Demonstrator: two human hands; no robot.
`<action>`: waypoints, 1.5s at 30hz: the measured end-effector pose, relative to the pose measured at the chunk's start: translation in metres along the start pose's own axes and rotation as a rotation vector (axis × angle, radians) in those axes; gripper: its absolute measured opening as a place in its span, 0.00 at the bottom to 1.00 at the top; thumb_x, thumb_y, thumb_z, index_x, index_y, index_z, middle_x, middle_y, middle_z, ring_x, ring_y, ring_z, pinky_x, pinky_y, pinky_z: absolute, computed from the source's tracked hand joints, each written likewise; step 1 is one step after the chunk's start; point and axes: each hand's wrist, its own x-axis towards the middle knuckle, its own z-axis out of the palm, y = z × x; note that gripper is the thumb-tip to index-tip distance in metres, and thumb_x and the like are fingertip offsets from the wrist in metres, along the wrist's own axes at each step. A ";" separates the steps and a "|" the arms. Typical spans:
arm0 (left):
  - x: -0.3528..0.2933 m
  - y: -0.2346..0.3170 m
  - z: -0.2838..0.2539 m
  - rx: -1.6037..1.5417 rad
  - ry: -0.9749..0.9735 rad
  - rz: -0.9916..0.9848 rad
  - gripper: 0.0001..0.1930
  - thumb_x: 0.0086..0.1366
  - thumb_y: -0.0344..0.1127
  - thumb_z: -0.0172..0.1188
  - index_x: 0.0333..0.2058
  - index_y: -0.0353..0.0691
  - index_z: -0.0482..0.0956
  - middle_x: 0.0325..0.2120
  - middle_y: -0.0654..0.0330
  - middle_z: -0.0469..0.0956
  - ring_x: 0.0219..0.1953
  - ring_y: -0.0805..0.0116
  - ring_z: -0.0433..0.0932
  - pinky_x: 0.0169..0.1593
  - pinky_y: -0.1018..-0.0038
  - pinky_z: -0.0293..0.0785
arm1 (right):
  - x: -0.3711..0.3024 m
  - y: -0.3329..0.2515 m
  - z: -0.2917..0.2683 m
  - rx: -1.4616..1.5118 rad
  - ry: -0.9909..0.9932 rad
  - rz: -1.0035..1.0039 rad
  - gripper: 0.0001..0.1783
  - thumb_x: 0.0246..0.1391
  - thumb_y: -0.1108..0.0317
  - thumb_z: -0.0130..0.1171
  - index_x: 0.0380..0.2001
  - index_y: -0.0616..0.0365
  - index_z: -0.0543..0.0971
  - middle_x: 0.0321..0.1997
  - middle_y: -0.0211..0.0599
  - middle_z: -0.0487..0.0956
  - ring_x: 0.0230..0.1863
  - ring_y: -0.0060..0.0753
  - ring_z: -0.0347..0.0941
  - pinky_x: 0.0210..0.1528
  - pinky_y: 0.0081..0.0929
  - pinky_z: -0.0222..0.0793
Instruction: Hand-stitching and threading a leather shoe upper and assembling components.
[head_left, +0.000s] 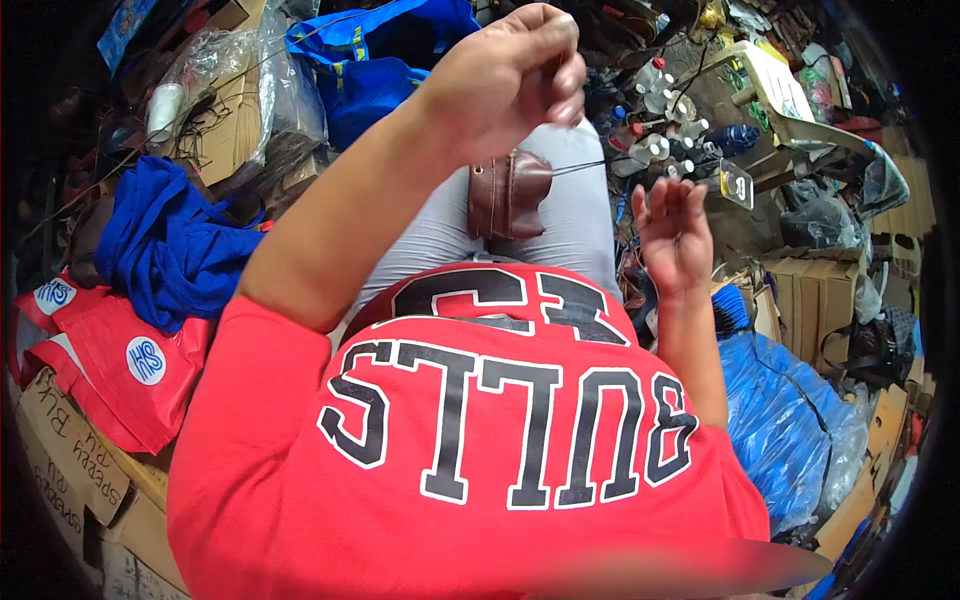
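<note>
i saw the left hand (535,78) with fingers curled in; i couldn't tell whether they gripped anything. the right hand (676,235) was open, fingers half bent. just below the left hand, a brown leather piece (512,195) sat at the thighs, dark cord (590,165) trailing rightward. beyond the right hand stood plastic bottles (655,102); left of the left hand lay a blue bag (365,100).

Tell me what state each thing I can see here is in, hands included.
Left hand: raised, fingers curled; whether it pinches anything, I cannot tell.
Right hand: open, fingers slightly bent.
Brown leather piece: bent, at the lap.
Dark cords: stretched nearly straight.
Blue tote bag: mouth open.
Bottles: clustered, several capped.
Blue cloth: bunched up.
Red bag: flattened, creased.
Blue plastic: crumpled.
</note>
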 end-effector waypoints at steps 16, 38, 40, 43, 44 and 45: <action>-0.083 0.201 -0.099 0.870 0.696 0.882 0.08 0.69 0.34 0.48 0.28 0.49 0.65 0.13 0.71 0.58 0.11 0.81 0.52 0.15 0.81 0.51 | 0.076 0.100 0.043 -1.883 -0.397 -0.031 0.20 0.59 0.54 0.52 0.25 0.62 0.76 0.23 0.49 0.75 0.27 0.49 0.70 0.32 0.39 0.66; -0.001 0.100 0.063 1.709 -0.258 0.855 0.06 0.62 0.33 0.56 0.31 0.37 0.78 0.27 0.62 0.76 0.33 0.67 0.73 0.39 0.73 0.71 | 0.082 -0.012 0.178 -1.355 -0.734 0.167 0.14 0.56 0.73 0.53 0.45 0.64 0.77 0.42 0.29 0.77 0.42 0.16 0.69 0.47 0.19 0.65; 0.004 0.085 0.049 1.303 -0.014 0.546 0.09 0.66 0.36 0.53 0.30 0.39 0.77 0.24 0.61 0.75 0.31 0.65 0.73 0.38 0.70 0.71 | 0.083 -0.017 0.172 -1.227 -0.576 0.201 0.12 0.56 0.71 0.55 0.42 0.65 0.78 0.36 0.29 0.78 0.37 0.16 0.69 0.42 0.16 0.65; 0.000 0.049 0.018 1.019 0.032 0.074 0.16 0.67 0.41 0.53 0.47 0.36 0.74 0.40 0.59 0.78 0.42 0.74 0.77 0.47 0.78 0.72 | 0.081 -0.026 0.150 -1.029 -0.448 0.172 0.12 0.56 0.67 0.58 0.39 0.65 0.80 0.29 0.27 0.76 0.31 0.16 0.65 0.34 0.14 0.61; -0.002 0.034 0.008 0.995 -0.099 0.045 0.14 0.66 0.39 0.54 0.45 0.36 0.76 0.39 0.60 0.78 0.41 0.75 0.77 0.46 0.78 0.72 | 0.080 -0.032 0.144 -1.033 -0.345 0.132 0.13 0.55 0.66 0.59 0.39 0.65 0.81 0.28 0.26 0.76 0.30 0.15 0.65 0.34 0.14 0.61; -0.001 0.022 -0.001 1.023 -0.107 -0.076 0.12 0.66 0.36 0.56 0.43 0.36 0.77 0.38 0.61 0.79 0.39 0.76 0.77 0.46 0.78 0.72 | 0.078 -0.037 0.139 -1.041 -0.214 0.089 0.13 0.55 0.65 0.60 0.39 0.64 0.81 0.27 0.25 0.75 0.30 0.14 0.65 0.34 0.14 0.61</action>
